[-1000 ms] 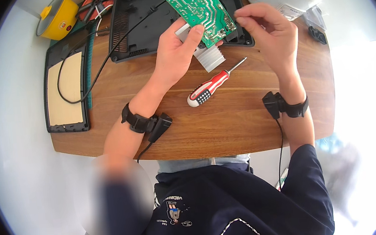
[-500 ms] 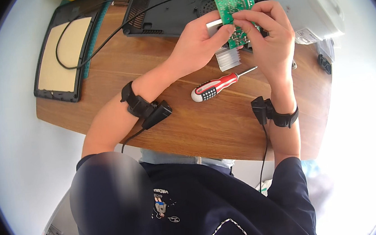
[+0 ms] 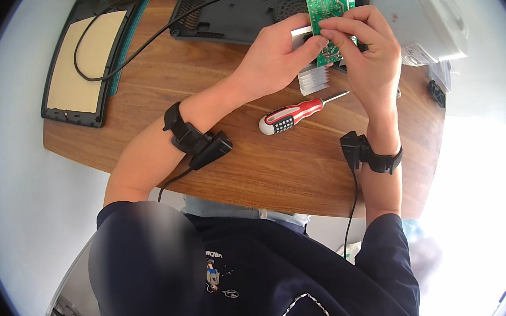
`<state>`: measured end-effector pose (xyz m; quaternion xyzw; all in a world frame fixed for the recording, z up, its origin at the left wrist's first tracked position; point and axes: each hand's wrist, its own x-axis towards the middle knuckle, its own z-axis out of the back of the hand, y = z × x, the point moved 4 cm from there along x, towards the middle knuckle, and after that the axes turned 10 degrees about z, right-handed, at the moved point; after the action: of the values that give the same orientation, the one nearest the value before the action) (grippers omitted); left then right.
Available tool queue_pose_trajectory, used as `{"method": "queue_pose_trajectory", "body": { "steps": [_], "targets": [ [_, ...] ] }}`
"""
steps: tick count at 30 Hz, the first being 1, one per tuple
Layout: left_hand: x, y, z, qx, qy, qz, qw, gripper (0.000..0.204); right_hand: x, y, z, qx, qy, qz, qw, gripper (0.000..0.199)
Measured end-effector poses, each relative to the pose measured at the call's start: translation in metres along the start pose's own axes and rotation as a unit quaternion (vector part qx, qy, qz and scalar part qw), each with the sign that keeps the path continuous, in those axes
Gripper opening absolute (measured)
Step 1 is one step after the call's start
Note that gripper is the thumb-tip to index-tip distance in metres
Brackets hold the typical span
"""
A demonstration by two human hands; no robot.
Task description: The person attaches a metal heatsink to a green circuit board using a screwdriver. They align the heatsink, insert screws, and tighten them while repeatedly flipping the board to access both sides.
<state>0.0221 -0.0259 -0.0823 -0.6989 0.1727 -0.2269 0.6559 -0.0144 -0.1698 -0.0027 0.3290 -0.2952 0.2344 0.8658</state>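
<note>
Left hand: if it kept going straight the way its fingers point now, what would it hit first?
The left hand points right, at the green circuit board it already pinches; just past that is the right hand. Depth is unclear.

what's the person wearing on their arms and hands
Both hands are bare, no gloves. The left hand and right hand each have a black wrist strap carrying a small black box, with a thin black cable trailing back toward the body. Dark navy short sleeves end above the elbows.
</note>
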Motion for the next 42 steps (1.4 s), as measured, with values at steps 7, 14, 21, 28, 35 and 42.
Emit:
{"method": "queue_pose_trajectory", "body": {
  "steps": [7,14,21,28,35,42],
  "targets": [
    [-0.001,0.001,-0.001,-0.002,0.005,-0.002,1.0,0.025,0.0,0.0,-0.001,0.017,-0.002,-0.021,1.0,0.011],
    [-0.002,-0.004,-0.001,0.003,-0.003,-0.022,1.0,0.026,0.001,0.009,0.0,-0.078,0.012,0.025,0.997,0.009],
    [-0.003,-0.003,0.0,0.01,0.0,0.0,1.0,0.027,0.001,0.016,0.0,-0.191,0.019,0.162,0.968,0.012],
    [-0.003,-0.006,-0.001,0.017,-0.004,0.003,1.0,0.028,0.004,0.015,0.0,-0.172,0.022,0.154,0.973,0.009],
    [-0.002,-0.003,0.0,0.044,-0.012,0.021,0.999,0.026,0.004,0.013,0.001,-0.148,0.03,0.119,0.981,0.007],
    [0.0,0.001,0.0,0.054,-0.028,-0.007,0.998,0.023,0.003,0.011,0.001,-0.137,0.013,0.112,0.984,0.007]
  ]
}}
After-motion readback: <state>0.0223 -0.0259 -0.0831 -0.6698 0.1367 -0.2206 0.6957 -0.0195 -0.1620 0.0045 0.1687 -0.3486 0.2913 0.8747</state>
